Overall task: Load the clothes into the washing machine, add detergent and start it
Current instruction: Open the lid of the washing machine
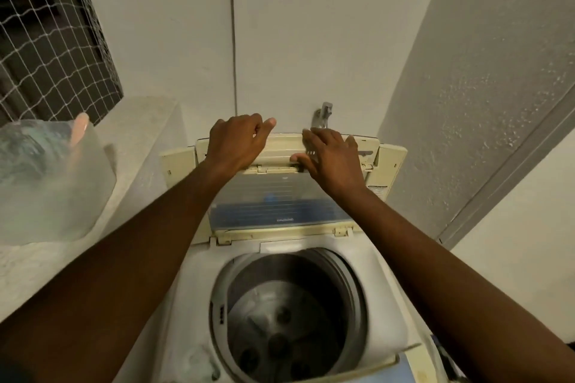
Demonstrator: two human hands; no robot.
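A white top-loading washing machine (382,274) stands below me with its folding lid (280,208) raised against the back wall. The steel drum (289,320) is open, and I see no clothes in it. My left hand (236,141) rests on the lid's upper edge, fingers curled over it. My right hand (331,158) lies flat on the lid's top panel, fingers spread, thumb at the fold hinge. No detergent shows.
A translucent plastic tub (53,183) with something dark inside sits on a concrete ledge (146,140) at the left. Behind it is a netted window (46,40). A tap (323,115) sticks out of the wall above the lid. A wall stands close on the right.
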